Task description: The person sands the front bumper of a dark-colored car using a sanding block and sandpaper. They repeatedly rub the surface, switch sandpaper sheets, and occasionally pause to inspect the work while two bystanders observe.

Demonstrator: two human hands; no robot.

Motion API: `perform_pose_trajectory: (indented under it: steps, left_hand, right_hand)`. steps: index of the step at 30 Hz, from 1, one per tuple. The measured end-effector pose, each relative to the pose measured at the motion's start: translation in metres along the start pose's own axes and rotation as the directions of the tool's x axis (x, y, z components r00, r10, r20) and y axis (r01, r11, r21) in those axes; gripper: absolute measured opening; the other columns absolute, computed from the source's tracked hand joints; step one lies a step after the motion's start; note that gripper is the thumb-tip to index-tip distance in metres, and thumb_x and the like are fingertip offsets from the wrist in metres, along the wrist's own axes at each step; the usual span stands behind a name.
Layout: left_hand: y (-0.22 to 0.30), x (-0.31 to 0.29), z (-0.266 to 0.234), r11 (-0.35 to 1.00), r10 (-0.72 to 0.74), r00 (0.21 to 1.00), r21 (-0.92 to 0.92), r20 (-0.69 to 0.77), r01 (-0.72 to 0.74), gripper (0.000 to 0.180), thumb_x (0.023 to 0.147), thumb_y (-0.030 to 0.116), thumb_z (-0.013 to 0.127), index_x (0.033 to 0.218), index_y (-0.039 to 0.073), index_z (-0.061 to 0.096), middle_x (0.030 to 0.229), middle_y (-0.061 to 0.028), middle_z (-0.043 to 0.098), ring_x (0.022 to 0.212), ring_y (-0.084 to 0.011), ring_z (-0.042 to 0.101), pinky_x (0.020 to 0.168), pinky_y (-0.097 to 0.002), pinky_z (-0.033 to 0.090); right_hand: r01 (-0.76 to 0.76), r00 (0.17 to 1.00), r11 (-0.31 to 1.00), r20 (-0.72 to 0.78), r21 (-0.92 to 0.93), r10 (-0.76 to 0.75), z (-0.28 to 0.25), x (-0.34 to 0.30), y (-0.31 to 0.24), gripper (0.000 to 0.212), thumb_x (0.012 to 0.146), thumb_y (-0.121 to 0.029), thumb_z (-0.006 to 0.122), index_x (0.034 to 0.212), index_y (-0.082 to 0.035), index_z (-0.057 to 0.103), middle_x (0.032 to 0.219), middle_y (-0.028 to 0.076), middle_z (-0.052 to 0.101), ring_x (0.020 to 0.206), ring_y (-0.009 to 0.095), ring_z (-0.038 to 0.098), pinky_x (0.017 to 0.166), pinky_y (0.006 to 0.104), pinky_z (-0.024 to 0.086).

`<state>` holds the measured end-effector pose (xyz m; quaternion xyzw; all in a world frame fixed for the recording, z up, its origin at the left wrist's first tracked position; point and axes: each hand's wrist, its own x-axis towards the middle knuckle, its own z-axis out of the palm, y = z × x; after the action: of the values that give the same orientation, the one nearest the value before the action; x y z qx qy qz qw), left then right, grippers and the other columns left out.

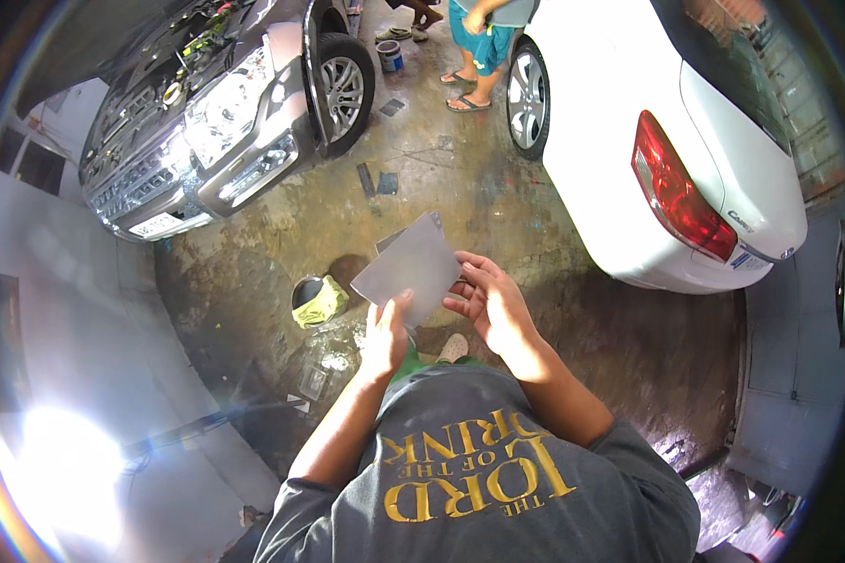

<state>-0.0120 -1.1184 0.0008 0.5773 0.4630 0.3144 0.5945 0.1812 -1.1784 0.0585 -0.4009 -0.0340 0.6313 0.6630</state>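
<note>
In front of my body I hold a flat grey sheet of sandpaper (pixel 408 267), with the corner of a second sheet showing behind its upper edge. My left hand (pixel 385 330) is closed on the lower edge, its thumb lying on top and its other fingers hidden underneath. At the right edge, my right hand (pixel 486 296) pinches the sheet with curled fingers. Below and left of the sheets, a dark bucket (pixel 305 293) stands on the floor with a yellow-green cloth (pixel 321 304) draped over its rim.
A dark car (pixel 253 141) with its engine bay exposed stands at the far left; a white car (pixel 610 113) is on the right. Between them stands a person (pixel 479 56) in teal shorts and sandals, near a paint bucket (pixel 390 56). Dark flat pieces (pixel 387 183) lie on the stained floor. A bright lamp (pixel 66 469) shines at lower left.
</note>
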Motion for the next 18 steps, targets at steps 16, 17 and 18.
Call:
perform_pose_trajectory:
  steps: [16, 17, 18]
  left_hand:
    - [0.047, -0.019, 0.005, 0.59, -0.11, 0.979, -0.781, 0.171, 0.203, 0.044, 0.093, 0.018, 0.06, 0.132, -0.003, 0.055, 0.128, -0.0136, 0.063, 0.123, -0.029, 0.058, 0.111, -0.0454, 0.041]
    - [0.043, -0.019, -0.002, 0.61, -0.133, 0.965, -0.748, 0.227, 0.26, 0.045, 0.093, 0.018, 0.06, 0.132, -0.004, 0.054, 0.129, -0.0147, 0.063, 0.124, -0.0302, 0.058, 0.111, -0.0465, 0.041]
    - [0.042, -0.019, -0.002, 0.617, -0.142, 0.96, -0.737, 0.24, 0.276, 0.044, 0.092, 0.018, 0.06, 0.13, -0.003, 0.056, 0.129, -0.0145, 0.063, 0.124, -0.0293, 0.057, 0.111, -0.0458, 0.04]
  right_hand:
    - [0.281, 0.945, 0.894, 0.064, 0.349, -0.322, 0.002, 0.015, 0.001, 0.037, 0.109, -0.033, 0.045, 0.131, -0.006, 0.056, 0.127, 0.011, 0.068, 0.117, 0.023, 0.065, 0.103, 0.0404, 0.05]
    - [0.281, 0.952, 0.899, 0.024, 0.335, -0.307, -0.004, 0.011, -0.008, 0.033, 0.109, -0.03, 0.045, 0.128, -0.005, 0.057, 0.124, 0.01, 0.068, 0.114, 0.023, 0.067, 0.099, 0.0408, 0.053]
    - [0.313, 0.942, 0.895, 0.017, 0.317, -0.335, -0.009, 0.009, -0.012, 0.032, 0.109, -0.029, 0.046, 0.127, -0.006, 0.057, 0.123, 0.01, 0.069, 0.112, 0.022, 0.067, 0.099, 0.0405, 0.053]
